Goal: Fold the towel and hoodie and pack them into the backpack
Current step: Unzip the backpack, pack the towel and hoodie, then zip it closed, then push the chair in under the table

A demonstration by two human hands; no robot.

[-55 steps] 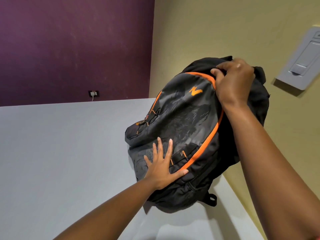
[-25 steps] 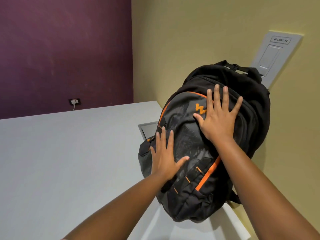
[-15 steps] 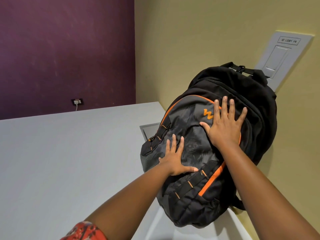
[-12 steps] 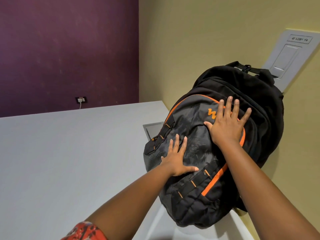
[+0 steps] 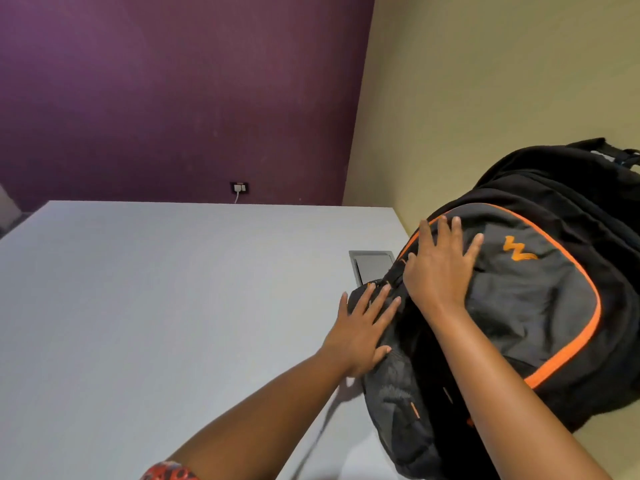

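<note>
Head view: the backpack (image 5: 540,306) (black and grey, orange piping) stands at the right edge of the grey tabletop (image 5: 156,306), against the yellow wall (image 5: 485,98). Left hand (image 5: 363,330) lies flat on its lower left side, fingers straight and spread. Right hand (image 5: 440,268) presses its front panel, fingers likewise spread wide. Neither towel nor hoodie is visible.

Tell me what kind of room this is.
Probably an office or study room: a plain grey desk with a built-in cable hatch, a wall socket with something plugged in, and bare painted walls. Both hands press a backpack.
</note>
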